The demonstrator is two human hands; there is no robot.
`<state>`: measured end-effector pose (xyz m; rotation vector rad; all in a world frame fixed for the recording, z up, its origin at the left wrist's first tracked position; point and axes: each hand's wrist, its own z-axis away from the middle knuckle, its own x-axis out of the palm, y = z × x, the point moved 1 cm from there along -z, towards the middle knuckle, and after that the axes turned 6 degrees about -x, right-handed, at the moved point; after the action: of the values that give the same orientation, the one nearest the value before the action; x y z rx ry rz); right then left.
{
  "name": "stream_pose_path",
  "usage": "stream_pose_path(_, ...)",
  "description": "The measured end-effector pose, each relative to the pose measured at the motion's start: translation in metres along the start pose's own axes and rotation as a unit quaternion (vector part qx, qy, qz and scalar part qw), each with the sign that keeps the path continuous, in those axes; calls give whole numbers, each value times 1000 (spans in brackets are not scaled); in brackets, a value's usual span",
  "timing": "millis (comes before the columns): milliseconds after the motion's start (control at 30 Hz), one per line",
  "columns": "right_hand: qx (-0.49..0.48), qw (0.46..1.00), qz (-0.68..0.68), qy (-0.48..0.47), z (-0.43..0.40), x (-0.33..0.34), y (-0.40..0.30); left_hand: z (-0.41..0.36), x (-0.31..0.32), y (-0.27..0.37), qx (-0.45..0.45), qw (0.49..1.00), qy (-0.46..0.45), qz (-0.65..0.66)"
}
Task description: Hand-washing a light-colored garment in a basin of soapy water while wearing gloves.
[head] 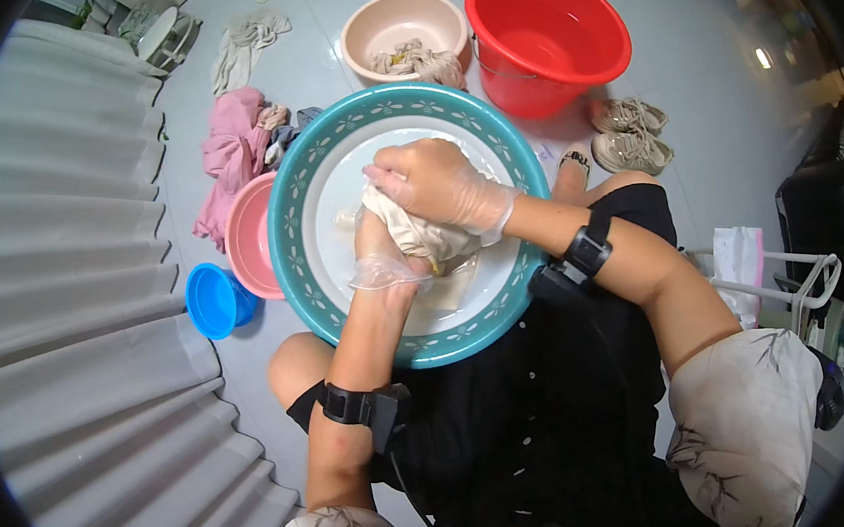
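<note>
A large teal-rimmed basin (284, 223), white inside and holding water, stands before me. Over it my right hand (430, 187), in a clear plastic glove, is closed on a bunched white cloth (431, 240). My left hand (383, 244), gloved likewise, is at the same cloth, partly under it and under my right hand; its fingers are mostly hidden. A pale flat piece lies in the water below the cloth.
Behind the basin stand a cream basin (371, 31) with twisted cloth (415, 61) and a red bucket (546, 42). On the left are a pink basin (251, 241), a blue basin (218, 300), pink clothing (235, 144) and a white curtain (72, 219). Canvas shoes (629, 140) sit right.
</note>
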<state>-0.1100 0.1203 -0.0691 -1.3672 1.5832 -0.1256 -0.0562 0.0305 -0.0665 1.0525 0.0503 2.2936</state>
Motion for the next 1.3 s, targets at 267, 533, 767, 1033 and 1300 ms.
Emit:
stream_pose_path(267, 42, 938, -324, -118, 7, -27, -34, 17, 9, 26, 65, 997, -21, 30)
stream_pose_path(533, 0, 944, -275, -183, 12, -30, -34, 5, -3, 31, 74, 997, 22, 15)
stream_pose_path(767, 8, 871, -427, -245, 24, -22, -56, -18, -24, 38, 118, 993, -9, -18)
stream_pose_path(1033, -14, 787, -508, -350, 18, -28, -53, -23, -17, 29, 133, 990, 10, -55)
stream_pose_path(1300, 117, 880, -440, -135, 4, -33, -25, -5, 6, 18, 86, 996, -2, -11)
